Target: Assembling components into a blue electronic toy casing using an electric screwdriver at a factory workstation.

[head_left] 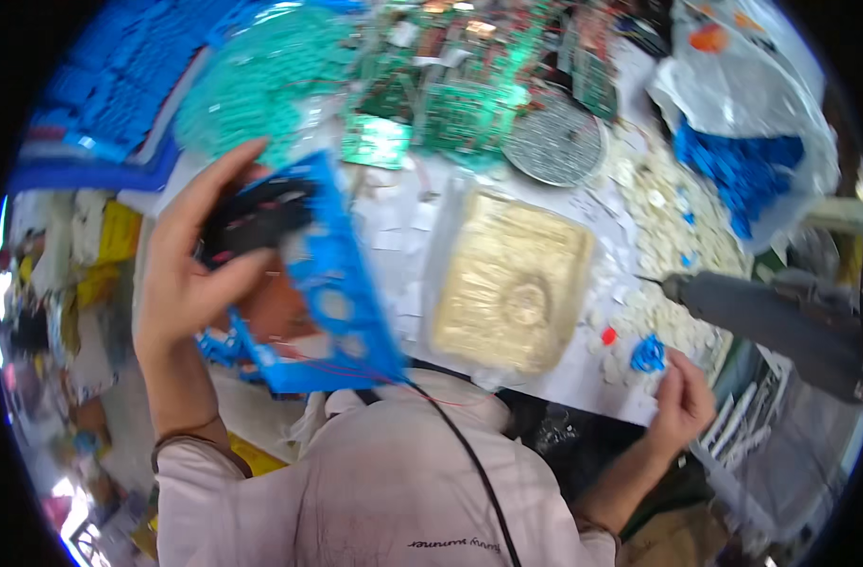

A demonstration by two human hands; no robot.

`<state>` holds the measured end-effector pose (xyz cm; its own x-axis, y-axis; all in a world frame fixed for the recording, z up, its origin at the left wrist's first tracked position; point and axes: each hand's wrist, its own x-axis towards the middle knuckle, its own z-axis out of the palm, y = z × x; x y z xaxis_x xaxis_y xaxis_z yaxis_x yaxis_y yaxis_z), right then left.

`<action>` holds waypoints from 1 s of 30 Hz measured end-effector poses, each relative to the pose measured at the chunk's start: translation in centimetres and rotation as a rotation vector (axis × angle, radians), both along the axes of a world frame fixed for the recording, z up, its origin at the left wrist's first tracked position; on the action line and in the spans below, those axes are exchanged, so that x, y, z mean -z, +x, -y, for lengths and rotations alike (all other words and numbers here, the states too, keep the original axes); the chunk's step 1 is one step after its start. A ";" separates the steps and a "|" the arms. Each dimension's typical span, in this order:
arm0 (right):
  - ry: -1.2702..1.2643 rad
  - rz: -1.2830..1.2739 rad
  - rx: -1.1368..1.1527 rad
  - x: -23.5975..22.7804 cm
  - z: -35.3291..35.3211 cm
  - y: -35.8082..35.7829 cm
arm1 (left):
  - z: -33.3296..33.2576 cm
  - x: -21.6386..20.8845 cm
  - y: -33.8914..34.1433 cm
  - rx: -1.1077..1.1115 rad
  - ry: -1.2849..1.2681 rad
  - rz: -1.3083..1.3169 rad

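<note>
Head view: 2 hands at a cluttered white worktable (583,373).

Left hand (190,269) grips a tilted blue plastic panel with red wires (332,293), raised over the table's left edge, its long axis running from upper left to lower right. Right hand (682,397) is closed, pinching a small blue plastic piece (649,354) at the table's near right edge, well apart from the panel. Between them lies a gold rectangular tray (512,283); a grey power screwdriver (772,317) points in from the right, nearer the right hand.
</note>
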<state>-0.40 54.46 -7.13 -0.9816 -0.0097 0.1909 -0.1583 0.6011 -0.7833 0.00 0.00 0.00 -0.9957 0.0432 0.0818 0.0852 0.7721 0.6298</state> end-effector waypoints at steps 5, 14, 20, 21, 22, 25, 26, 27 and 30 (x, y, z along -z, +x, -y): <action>-0.086 -0.068 0.237 -1.1 -5.7 -1.8 | 17.7 8.1 16.9 -0.680 0.193 0.375; -1.045 -0.267 -0.232 -2.8 -5.5 -9.2 | 14.5 41.6 34.3 -1.351 0.134 0.533; -0.914 -0.201 -0.094 -2.8 -7.8 -10.5 | 16.3 38.8 27.2 -1.114 -0.506 0.356; -0.967 -0.129 -0.252 -2.3 -7.0 -11.4 | 20.8 37.4 28.4 -1.149 -0.832 0.272; -0.968 -0.076 -0.390 -3.1 -6.5 -11.2 | 21.4 35.2 24.8 -1.223 -0.942 0.154; -0.802 -0.281 0.151 -2.0 -4.3 -10.5 | 15.7 15.8 10.4 -0.898 -0.736 -0.562; -0.669 -0.227 0.108 -2.0 -3.8 -12.1 | 13.4 11.6 7.3 -0.807 -0.745 -0.710; -0.529 -0.173 0.067 -2.4 -3.2 -14.1 | 9.6 8.7 4.3 -0.724 -0.561 -0.713; 0.215 -0.146 0.035 -3.4 -1.5 -21.7 | -1.8 5.9 -1.7 -0.396 -0.090 -0.682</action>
<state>-22.07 56.00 -3.71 -0.9443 -0.0318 0.3276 -0.2363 0.7582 -0.6077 -1.74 1.81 -5.90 -0.6697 -0.2682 0.6925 0.1387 0.8709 0.4714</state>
